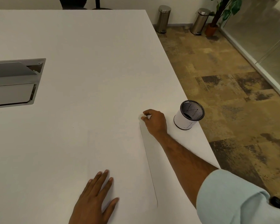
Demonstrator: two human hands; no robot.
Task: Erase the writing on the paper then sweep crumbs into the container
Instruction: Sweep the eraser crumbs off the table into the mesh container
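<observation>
Left grip [92,198] flat, fingers apart, pins paper [120,151]; right grip [155,122] pinches eraser [141,117]. We advise short, light strokes, paper held.

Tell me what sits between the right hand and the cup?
Nothing: the head view shows only bare table between the right hand and the cup.

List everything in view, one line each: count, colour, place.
table: one, white, fills most of the view
paper: one, white, on the table's near part
eraser: one, white, at the paper's far right corner
container: one, black mesh wrapped in white, near the table's right edge
hatch: one, grey, in the table at left
bins: two, steel, floor by far wall
plant: one, green, potted, right of the bins
left hand: one, flat on the paper
right hand: one, pinches the eraser
</observation>
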